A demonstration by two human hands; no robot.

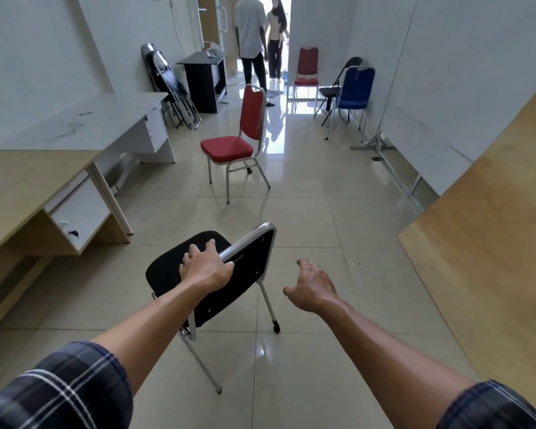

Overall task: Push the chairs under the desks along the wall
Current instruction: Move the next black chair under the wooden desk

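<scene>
A black chair [248,267] with a metal frame stands on the tiled floor right in front of me. My left hand [206,267] grips the top edge of its backrest. My right hand [311,286] hovers just right of the backrest, fingers spread, holding nothing. To the left along the wall are a wooden desk [22,187] with a white drawer unit and, beyond it, a white desk [99,125]. A red chair [229,148] stands in the middle of the floor further ahead, facing left.
Folded chairs [174,88] lean on the left wall by a small black desk [203,78]. Another red chair [306,69], a blue chair [355,91] and a black folding chair [334,88] stand far right. Two people [254,41] stand in the doorway. A wooden board [492,227] leans on the right.
</scene>
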